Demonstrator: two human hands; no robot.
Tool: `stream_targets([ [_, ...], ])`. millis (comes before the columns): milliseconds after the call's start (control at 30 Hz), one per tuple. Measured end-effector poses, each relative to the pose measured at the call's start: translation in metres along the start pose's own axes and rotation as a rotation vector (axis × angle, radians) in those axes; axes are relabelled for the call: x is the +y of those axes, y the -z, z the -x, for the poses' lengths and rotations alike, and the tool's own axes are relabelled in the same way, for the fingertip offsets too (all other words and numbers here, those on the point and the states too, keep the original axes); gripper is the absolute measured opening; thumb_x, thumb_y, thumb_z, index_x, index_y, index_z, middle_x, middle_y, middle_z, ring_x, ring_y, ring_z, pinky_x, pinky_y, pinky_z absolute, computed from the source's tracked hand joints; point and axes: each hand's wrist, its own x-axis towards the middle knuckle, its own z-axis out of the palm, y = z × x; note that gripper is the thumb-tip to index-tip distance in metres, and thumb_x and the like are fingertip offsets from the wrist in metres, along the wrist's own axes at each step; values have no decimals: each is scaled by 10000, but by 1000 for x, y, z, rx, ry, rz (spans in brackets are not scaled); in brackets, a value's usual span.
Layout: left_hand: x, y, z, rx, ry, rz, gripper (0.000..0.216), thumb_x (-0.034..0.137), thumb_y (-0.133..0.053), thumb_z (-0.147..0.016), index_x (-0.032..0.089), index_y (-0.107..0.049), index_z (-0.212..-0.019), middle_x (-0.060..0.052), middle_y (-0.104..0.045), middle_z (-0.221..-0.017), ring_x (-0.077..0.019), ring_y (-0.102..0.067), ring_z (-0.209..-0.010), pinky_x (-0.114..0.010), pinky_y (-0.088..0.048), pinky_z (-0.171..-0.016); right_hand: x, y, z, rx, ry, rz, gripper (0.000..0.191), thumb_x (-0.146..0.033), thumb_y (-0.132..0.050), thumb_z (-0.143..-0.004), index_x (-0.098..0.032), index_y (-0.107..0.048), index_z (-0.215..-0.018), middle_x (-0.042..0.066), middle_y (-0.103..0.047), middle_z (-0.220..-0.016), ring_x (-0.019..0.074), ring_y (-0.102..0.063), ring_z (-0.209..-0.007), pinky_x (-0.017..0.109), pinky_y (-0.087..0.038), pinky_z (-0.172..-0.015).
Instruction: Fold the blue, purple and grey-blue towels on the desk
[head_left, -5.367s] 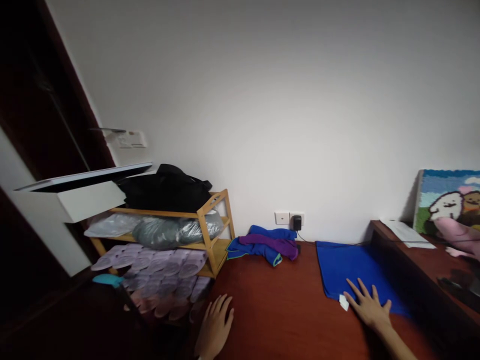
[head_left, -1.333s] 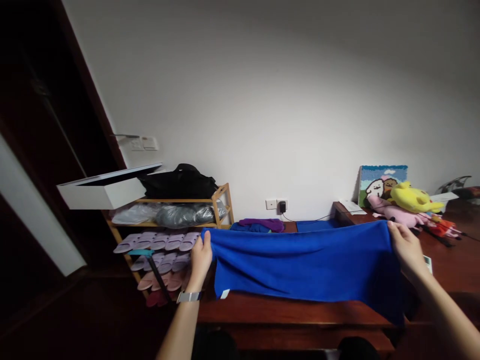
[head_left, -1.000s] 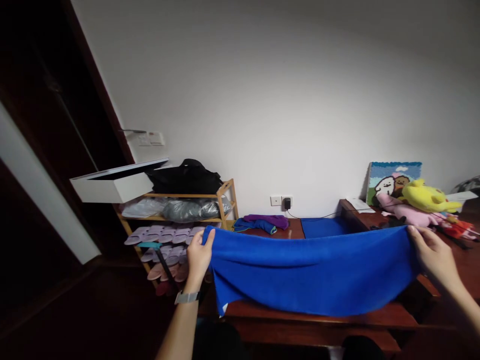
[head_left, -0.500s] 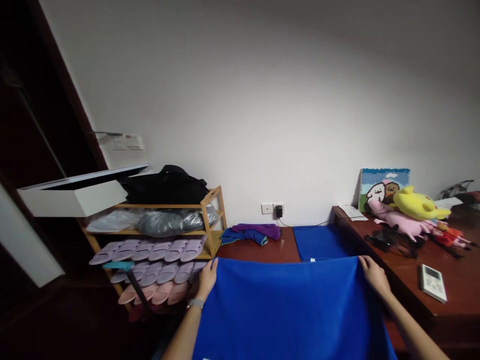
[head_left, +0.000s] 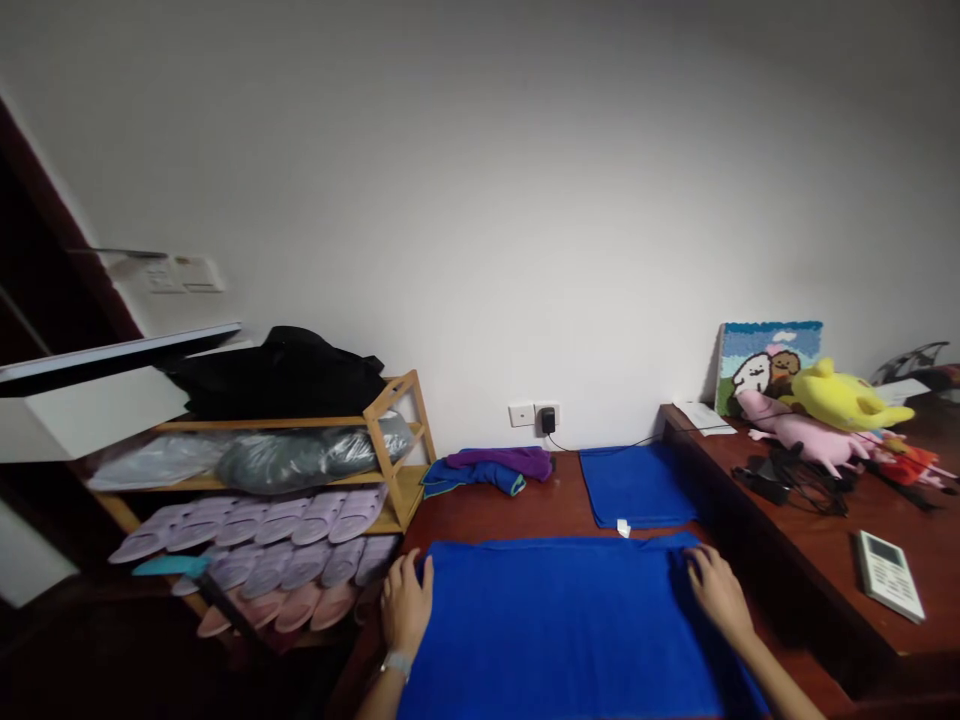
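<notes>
A large blue towel (head_left: 559,625) lies spread on the dark red wooden surface (head_left: 495,510) in front of me. My left hand (head_left: 406,603) rests on its far left corner, fingers curled on the edge. My right hand (head_left: 716,590) pins the far right corner, pinching the cloth. A second blue towel (head_left: 636,484), folded flat with a white tag, lies just beyond. A crumpled purple and blue cloth (head_left: 487,468) sits near the wall socket.
A wooden shoe rack (head_left: 300,480) with several lilac slippers, bagged items and a black bag stands at left. A raised desk (head_left: 825,540) at right holds plush toys (head_left: 825,410), cables, a white remote (head_left: 887,575) and a picture. A white box (head_left: 82,395) juts out at far left.
The towel, held up stretched between both hands a second ago, has come down and now lies flat on the surface. Both hands lowered with it to its far corners.
</notes>
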Motion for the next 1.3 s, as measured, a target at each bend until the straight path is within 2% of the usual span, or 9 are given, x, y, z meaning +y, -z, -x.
stream_targets([
  [100, -7, 3, 34, -135, -313, 6, 407, 445, -371, -1016, 249, -710, -1127, -113, -709, -1214, -288, -654, -1166, -440, -511, -1023, 0, -13, 33, -85, 144, -55, 466, -498, -355, -979, -263, -724, -1141, 102, -677, -1233, 260, -653, -1121, 395, -507, -1010],
  [200, -18, 11, 58, -285, -428, -1, 403, 448, -429, -1008, 311, -663, -1306, -50, -636, -1424, -267, -570, -1331, -450, -476, -1107, 6, -18, 59, -130, 157, -90, 521, -539, -360, -980, -248, -687, -1263, 102, -658, -1322, 269, -612, -1231, 418, -469, -1093],
  [333, -38, 24, 70, -410, -400, -48, 499, 486, -402, -1016, 352, -517, -1483, -4, -517, -1566, -258, -459, -1448, -466, -399, -1190, 13, -12, 75, -179, 150, -82, 564, -584, -354, -969, -269, -648, -1333, 85, -623, -1403, 286, -574, -1295, 440, -432, -1135],
  [467, -46, 28, 59, -452, -356, -83, 499, 514, -404, -1006, 353, -547, -1457, -3, -550, -1537, -251, -484, -1426, -431, -395, -1187, 8, -1, 58, -257, 114, -30, 548, -583, -328, -969, -309, -662, -1306, 89, -664, -1306, 292, -627, -1170, 430, -487, -1030],
  [700, -2, 6, 3, -421, -313, -140, 358, 377, -417, -989, 276, -711, -1166, -65, -681, -1333, -243, -603, -1255, -381, -440, -1091, -11, 0, -21, -348, 98, 55, 507, -408, -333, -959, -276, -666, -1319, 81, -634, -1373, 256, -579, -1253, 395, -436, -1088],
  [833, 9, -10, -18, -422, -256, -188, 406, 360, -400, -991, 255, -673, -1272, -96, -665, -1366, -266, -578, -1288, -417, -440, -1071, -9, -11, -42, -352, 51, 91, 539, -437, -320, -966, -279, -621, -1384, 91, -572, -1465, 279, -561, -1284, 453, -461, -1057],
  [967, 3, -22, -19, -415, -239, -262, 485, 403, -418, -989, 253, -604, -1411, -112, -570, -1508, -311, -494, -1395, -491, -388, -1124, -4, -17, -45, -360, -40, 173, 557, -501, -282, -977, -359, -545, -1447, 57, -524, -1521, 311, -556, -1274, 525, -491, -984],
  [1067, -5, -28, -14, -401, -241, -270, 525, 432, -387, -1006, 280, -525, -1489, -75, -478, -1594, -284, -398, -1483, -494, -304, -1201, 0, -23, -41, -301, -1, 223, 564, -511, -289, -970, -343, -559, -1435, 59, -542, -1504, 313, -523, -1323, 549, -422, -1079],
  [1300, -23, -26, -8, -475, -266, -238, 590, 516, -384, -1006, 273, -456, -1539, -71, -369, -1646, -261, -312, -1528, -470, -268, -1239, 27, -39, -25, -290, 20, 135, 693, -594, -242, -943, -228, -543, -1448, 80, -475, -1576, 261, -392, -1478, 442, -270, -1238],
])
